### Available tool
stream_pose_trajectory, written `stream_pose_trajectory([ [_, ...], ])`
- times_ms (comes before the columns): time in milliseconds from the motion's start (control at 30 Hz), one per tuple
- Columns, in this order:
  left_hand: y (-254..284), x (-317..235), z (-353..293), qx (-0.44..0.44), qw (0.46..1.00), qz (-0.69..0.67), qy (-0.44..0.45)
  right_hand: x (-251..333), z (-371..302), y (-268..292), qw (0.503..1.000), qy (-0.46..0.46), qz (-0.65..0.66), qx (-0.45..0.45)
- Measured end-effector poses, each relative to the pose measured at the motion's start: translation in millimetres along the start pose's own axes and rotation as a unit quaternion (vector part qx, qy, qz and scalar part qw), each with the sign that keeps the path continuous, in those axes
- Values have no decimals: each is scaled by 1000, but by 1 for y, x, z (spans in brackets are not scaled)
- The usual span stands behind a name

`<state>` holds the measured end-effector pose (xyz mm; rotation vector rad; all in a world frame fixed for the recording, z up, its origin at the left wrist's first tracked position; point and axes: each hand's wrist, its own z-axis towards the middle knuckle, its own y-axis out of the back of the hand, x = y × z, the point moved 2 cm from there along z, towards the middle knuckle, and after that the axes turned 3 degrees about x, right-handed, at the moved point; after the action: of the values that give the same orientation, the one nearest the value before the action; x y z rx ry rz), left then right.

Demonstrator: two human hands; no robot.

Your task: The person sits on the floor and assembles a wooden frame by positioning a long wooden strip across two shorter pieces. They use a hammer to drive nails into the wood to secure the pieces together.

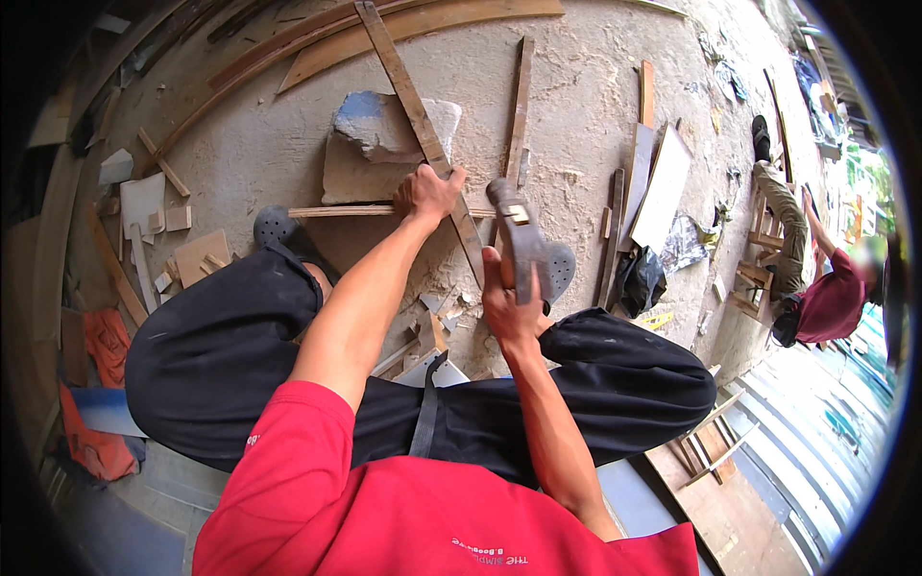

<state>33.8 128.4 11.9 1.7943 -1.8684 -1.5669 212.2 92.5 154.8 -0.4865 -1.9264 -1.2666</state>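
My left hand (428, 194) is closed around a long narrow wooden strip (401, 82), which slants from the far side down toward my right hand. Under the strip lies a rough concrete block (382, 130), blue on one corner, on top of a larger slab (357, 180). My right hand (512, 305) grips a hammer (520, 235), its dark metal head raised beside the strip's near end. Most of the hammer's handle is hidden in the hand. A thin board edge (338, 211) runs left from beside my left hand.
Planks (423, 21) lie along the far side. To the right are another strip (520, 110), a pale board (663, 187) and a black plastic bag (642, 280). Wood scraps (200, 254) and an orange cloth (101, 422) are at left. Another person (831, 298) sits at far right.
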Motion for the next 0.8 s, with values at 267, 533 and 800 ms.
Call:
stream_pose_trajectory([
  [267,5,-7,-3,50,999,7,17,-4,-8,2,997,-71,-25,33],
  [533,0,-4,-1,33,999,5,19,-4,27,9,995,-80,-63,4],
  [800,-9,7,9,17,999,-31,22,-15,69,-46,978,-157,136,-15],
])
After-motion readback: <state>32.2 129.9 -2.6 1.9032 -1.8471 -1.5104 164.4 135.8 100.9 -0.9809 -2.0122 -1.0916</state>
